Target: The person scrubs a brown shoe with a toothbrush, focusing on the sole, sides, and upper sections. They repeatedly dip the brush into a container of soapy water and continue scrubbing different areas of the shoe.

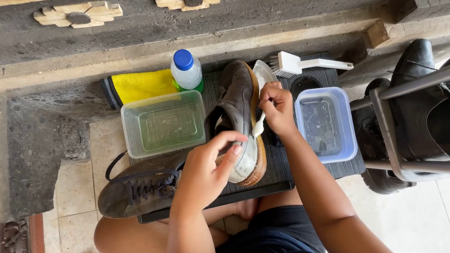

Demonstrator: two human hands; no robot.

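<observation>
left hand [213, 162]: wrapped around the heel end of the grey shoe [240, 121], grip closed on it, propping it on edge over the black mat [279, 165]
right hand [277, 107]: grip pinched tight on a small white brush [258, 125], bristle end pressed against the shoe's pale sole edge, looked like a toothbrush but hard to tell
second shoe [141, 185]: lay flat, laces up, just left of the held one
clear tub [164, 123]: sat behind it, touching the held shoe
blue tub [326, 124]: sat right of the right hand
extras: blue-capped bottle [186, 69], yellow cloth [139, 86], white scrub brush [305, 64] along the stone step
</observation>
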